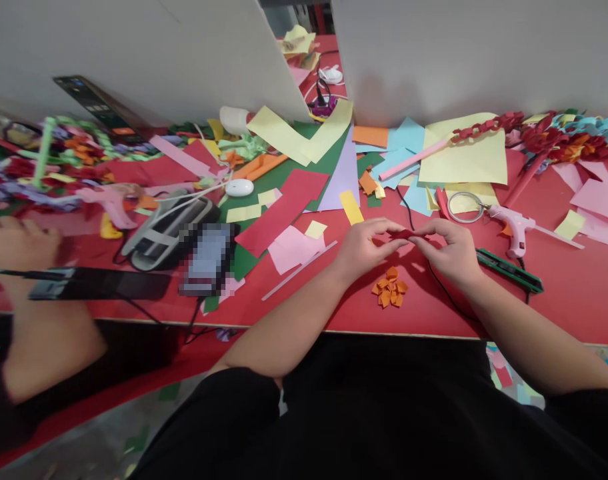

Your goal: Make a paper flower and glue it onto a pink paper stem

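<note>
1. A bare strip of red table (574,293) is left between the hands and the near edge, where only orange paper folds (390,288) lie.
2. A dark-red paper piece (407,234), narrow and folded, is pinched at its ends by the left hand (363,248) and right hand (449,252), just above the table.

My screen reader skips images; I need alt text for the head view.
The left hand and right hand pinch a small red paper piece above folded orange pieces on a red table. Coloured paper sheets, a pink glue gun and a phone lie around.
</note>
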Available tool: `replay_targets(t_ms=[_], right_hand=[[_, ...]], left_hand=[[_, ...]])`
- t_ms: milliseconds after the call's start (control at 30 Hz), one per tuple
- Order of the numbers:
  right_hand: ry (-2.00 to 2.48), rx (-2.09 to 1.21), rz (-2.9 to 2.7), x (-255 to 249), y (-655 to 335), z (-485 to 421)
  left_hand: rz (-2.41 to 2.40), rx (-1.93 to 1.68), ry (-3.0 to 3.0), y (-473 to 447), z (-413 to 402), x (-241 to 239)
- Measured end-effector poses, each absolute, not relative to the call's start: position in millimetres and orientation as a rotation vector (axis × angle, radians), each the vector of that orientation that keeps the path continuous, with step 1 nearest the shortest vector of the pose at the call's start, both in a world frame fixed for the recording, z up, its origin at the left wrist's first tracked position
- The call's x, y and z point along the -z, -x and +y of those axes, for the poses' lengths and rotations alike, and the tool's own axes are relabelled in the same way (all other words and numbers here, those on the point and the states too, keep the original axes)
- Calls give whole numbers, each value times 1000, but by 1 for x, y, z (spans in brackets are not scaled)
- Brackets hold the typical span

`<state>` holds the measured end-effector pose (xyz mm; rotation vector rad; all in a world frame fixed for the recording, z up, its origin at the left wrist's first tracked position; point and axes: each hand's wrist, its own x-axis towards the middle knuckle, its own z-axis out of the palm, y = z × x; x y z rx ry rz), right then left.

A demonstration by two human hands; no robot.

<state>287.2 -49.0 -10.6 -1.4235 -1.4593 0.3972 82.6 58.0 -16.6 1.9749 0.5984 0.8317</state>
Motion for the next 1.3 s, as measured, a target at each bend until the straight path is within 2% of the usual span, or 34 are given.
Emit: replay_targets(t_ms=[100,267,467,733,967,1300], right_hand=[[1427,-549,-1349,9,-288,-49],[1347,-988,-1116,14,-293,-44],[1320,-1090,-1041,21,-298,-40],[1339,-892,-1189,24,-291,-41],[1345,-851,-1302,22,-291,-44],[1277,-366,-1824,5,-308,-45]], left_hand=[[668,-786,-1826,-83,58,16],[688,-641,-1565,-85,64,25],[700,-596,-1425,-86,73,41],[667,-606,-1518,-87,68,35],[616,-571,-1523,-88,65,29],[614,-573,-1407,-87,69,26]])
